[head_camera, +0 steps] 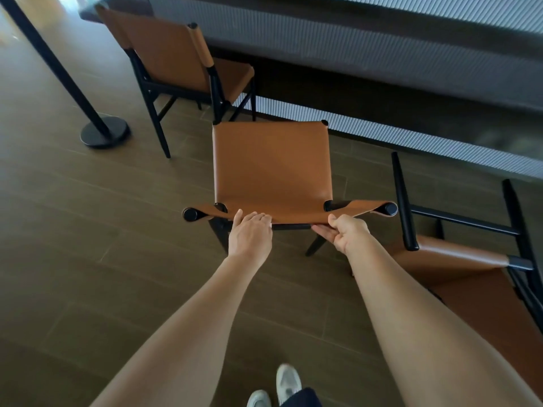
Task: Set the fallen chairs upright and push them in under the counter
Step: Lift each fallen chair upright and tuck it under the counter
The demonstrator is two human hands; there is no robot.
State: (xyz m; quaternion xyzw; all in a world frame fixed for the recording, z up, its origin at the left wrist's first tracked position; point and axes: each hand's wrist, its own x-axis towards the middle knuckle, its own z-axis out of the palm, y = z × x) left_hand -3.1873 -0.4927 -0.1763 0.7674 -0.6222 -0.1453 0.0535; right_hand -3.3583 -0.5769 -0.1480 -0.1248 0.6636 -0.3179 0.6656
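Head view, middle chair: middle chair (271, 165) stands upright on the floor (88, 230), seat towards the bench (382, 39), not yet under it
Head view, left grip: left grip (249, 233) lies over the top edge of the backrest, fingers folded across the leather; thumb beside them
Head view, right grip: right grip (345, 235) pinches the same edge, thumb on top and fingers beneath
Head view, fallen chair: fallen chair (470, 268) lies tipped on the floor to the right, black legs sticking up; one leg stands just beside the right end of the held backrest
Head view, left chair: left chair (173, 54) is upright, seat partly under the bench
Risk, snag: a straight push probably drags the backrest's right end against the raised leg; the chair may then twist or stop short
Risk, soft hold: both holds sit on slack leather, not frame; the sling could give and the chair skew towards the left chair
Risk, feet: the fallen chair lies near the person's right side; a step forward could catch it
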